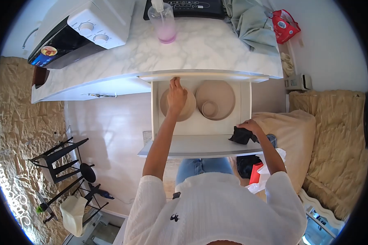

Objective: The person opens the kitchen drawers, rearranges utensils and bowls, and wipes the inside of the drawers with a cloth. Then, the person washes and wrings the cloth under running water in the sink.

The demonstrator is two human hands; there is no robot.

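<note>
An open drawer (216,130) is pulled out below the marble-patterned counter. Over its back left part my left hand (177,97) is closed, its fingertips bunched near the back edge; anything between them is too small to make out. Beneath that hand lies a round beige plate (188,110), partly covered by it. Beside it, on the right, a larger round beige plate (223,92) carries a small round bowl (210,109). My right hand (250,126) grips a crumpled black cloth (241,135) at the drawer's front right corner.
On the counter (208,49) stand a white microwave (98,24), a pump bottle with pink liquid (166,26), a black appliance (192,8) and grey-green fabric (253,26). A red bag (284,26) is at the right. A black chair (59,161) stands on the floor at left.
</note>
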